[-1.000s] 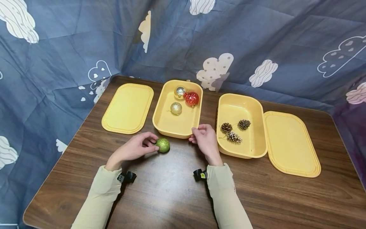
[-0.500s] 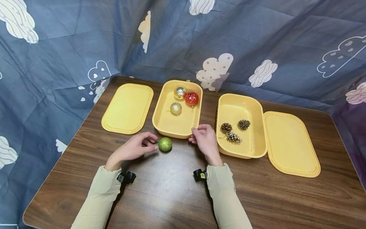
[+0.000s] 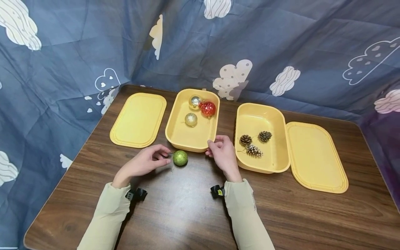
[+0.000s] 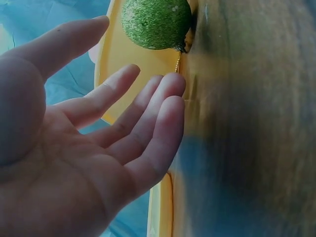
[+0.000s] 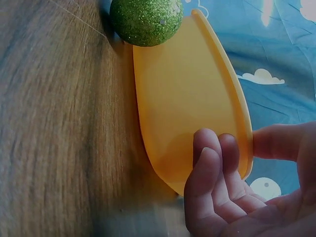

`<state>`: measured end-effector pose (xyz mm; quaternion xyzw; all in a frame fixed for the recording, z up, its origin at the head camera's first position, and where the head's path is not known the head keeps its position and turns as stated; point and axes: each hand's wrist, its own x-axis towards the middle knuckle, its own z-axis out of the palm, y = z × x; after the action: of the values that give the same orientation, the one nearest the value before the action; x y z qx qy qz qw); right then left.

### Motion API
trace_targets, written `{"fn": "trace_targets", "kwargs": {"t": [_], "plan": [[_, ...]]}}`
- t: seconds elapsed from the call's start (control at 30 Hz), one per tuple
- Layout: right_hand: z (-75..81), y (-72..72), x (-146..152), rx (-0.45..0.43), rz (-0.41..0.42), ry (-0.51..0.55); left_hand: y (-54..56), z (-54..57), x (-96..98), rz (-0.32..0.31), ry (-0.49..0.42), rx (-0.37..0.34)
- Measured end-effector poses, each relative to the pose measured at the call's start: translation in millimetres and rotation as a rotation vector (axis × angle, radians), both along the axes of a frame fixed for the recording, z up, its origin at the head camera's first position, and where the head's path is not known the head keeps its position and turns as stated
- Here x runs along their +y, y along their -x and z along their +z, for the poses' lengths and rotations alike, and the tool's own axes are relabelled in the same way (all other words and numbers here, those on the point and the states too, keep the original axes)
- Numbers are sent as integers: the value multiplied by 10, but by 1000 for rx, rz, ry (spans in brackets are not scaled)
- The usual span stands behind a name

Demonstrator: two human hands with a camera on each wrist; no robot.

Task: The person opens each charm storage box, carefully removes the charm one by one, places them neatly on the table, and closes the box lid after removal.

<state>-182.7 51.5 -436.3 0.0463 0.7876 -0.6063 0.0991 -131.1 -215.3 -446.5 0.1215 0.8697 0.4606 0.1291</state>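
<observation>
Bauble (image 3: 180, 158), green, partly outside wrist views.

The surface (image 3: 178, 215) is brown and wood-grained, with rounded corners. Directly on it rests a glittery green ball (image 3: 180, 158); with that as the clock's centre in the head view, a yellow box (image 3: 181, 134) stands just beside at 12 o'clock and a flat yellow lid (image 3: 138, 119) lies at 10. A second box (image 3: 276, 152) stands between 2 and 3, another lid (image 3: 317, 157) just beside it at 3.
</observation>
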Motion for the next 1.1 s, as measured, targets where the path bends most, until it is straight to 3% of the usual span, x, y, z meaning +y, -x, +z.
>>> {"fn": "trace_targets", "kwargs": {"t": [0.33,0.5,0.83,1.1], "plan": [[-3,10,3,19,21,-38,4,150,-53,18,-98,-6],[-9,5,4,20,28,-51,37,274,-28,34,-93,23],[5,-5,25,23,34,-67,266,557,134,47,8,202],[5,1,37,36,45,-74,568,603,374,-25,186,407]]}}
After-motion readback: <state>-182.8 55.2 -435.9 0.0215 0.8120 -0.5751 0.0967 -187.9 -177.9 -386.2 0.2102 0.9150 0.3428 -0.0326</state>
